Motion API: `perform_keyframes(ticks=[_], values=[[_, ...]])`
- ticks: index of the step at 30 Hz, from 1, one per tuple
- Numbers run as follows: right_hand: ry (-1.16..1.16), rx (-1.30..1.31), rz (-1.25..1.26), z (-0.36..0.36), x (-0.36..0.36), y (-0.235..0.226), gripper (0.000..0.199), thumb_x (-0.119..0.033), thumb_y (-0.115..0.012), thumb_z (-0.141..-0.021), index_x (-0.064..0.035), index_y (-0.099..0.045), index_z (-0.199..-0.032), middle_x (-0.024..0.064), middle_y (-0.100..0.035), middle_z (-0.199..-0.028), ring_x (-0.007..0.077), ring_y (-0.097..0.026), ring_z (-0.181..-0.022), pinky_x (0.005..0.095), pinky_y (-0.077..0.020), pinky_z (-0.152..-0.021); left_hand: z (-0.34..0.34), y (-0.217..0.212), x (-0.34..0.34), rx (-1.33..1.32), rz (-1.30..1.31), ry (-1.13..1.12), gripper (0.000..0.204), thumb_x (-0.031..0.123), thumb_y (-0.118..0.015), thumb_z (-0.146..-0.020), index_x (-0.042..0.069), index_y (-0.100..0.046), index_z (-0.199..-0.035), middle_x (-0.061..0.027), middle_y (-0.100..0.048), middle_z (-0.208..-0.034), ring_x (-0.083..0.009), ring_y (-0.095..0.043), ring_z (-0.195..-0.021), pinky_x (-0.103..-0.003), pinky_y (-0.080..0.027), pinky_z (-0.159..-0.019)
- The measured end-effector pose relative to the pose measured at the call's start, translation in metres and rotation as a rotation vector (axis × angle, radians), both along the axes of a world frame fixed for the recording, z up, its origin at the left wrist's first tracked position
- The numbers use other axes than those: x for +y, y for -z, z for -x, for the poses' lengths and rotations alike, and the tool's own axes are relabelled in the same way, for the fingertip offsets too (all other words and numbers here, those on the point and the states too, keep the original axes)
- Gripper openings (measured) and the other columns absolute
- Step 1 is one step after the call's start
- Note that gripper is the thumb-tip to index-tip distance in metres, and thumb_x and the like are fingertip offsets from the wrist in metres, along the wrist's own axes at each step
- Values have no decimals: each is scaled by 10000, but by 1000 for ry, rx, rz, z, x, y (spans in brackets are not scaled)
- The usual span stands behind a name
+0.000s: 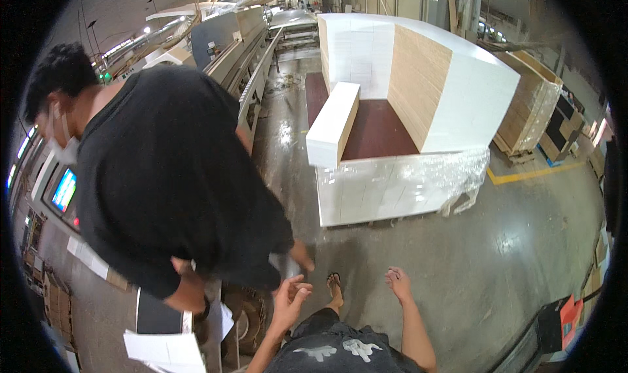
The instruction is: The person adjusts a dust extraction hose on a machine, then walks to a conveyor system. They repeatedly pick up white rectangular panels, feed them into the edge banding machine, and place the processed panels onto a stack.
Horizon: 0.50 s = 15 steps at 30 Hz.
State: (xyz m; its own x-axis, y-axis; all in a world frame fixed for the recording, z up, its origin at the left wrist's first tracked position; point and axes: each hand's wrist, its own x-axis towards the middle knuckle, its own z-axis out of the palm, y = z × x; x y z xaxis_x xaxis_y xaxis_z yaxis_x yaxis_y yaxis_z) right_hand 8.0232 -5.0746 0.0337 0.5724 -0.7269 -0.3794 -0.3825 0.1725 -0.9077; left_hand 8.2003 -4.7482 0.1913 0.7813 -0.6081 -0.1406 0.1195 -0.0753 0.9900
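My left hand (290, 300) is raised with bent, parted fingers and nothing visible in it. It is nearest to the black sleeve of a co-worker (176, 183) leaning at my left. The co-worker's own hand (301, 255) shows just beyond mine. My right hand (398, 283) hangs over the grey floor, its fingers loosely curled but apart, and no object shows in it. Ahead stands a stack of white panels (477, 105) with light brown edges. A smaller bundle of white strips (335, 119) lies on the dark red board (383, 130) beside it.
Clear plastic wrap (451, 177) hangs on the lower white stack. A long machine rail (258, 79) runs back at the left, near a lit screen (64, 190). White sheets (165, 348) lie at the lower left. Wrapped panels (526, 101) stand at the right behind a yellow floor line (533, 175).
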Motion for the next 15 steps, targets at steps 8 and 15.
perform_keyframes(ticks=[8,15], values=[[-84,-29,39,-147,-138,-52,447,-331,-635,-1028,-4,-606,-1331,112,-733,-1147,185,-710,-965,325,-543,-813,-194,-10,-226,-487,-39,-101,424,83,-655,-975,22,-532,-1376,-136,-610,-1295,-249,-624,-1163,-375,-530,-941],[-232,-132,5,-277,-225,-77,427,-312,-613,-1048,19,-606,-1317,125,-738,-1113,168,-701,-957,312,-548,-810,-315,-84,-325,-702,-304,-129,493,155,-699,-957,21,-516,-1395,-192,-515,-1395,-338,-526,-1295,-440,-465,-1048]])
